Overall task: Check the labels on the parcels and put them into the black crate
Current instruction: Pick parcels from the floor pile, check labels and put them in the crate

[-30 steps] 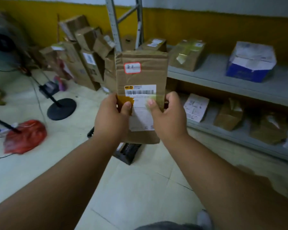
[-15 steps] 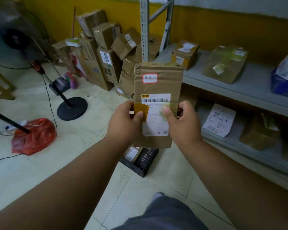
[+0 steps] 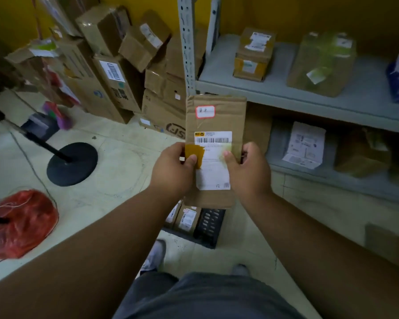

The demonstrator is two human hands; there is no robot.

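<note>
I hold a flat brown cardboard parcel [image 3: 217,120] upright in front of me, its white barcode label and a small red-bordered sticker facing me. My left hand [image 3: 171,169] grips its left edge with the thumb on a yellow tape patch. My right hand [image 3: 247,169] grips its right edge, thumb on the label. Directly below the parcel, on the floor, sits the black crate [image 3: 209,226], partly hidden, with two small labelled boxes [image 3: 187,218] inside it.
A grey metal shelf [image 3: 332,100] on the right carries several parcels on two levels. Stacked cardboard boxes [image 3: 115,72] lean against the yellow wall. A black round stand base [image 3: 72,164] and a red plastic bag [image 3: 21,224] lie on the tiled floor at left.
My view has tipped down and shifted left. The crate, my feet and my legs came into sight below the parcel. Both hands keep the same grip on the parcel.
</note>
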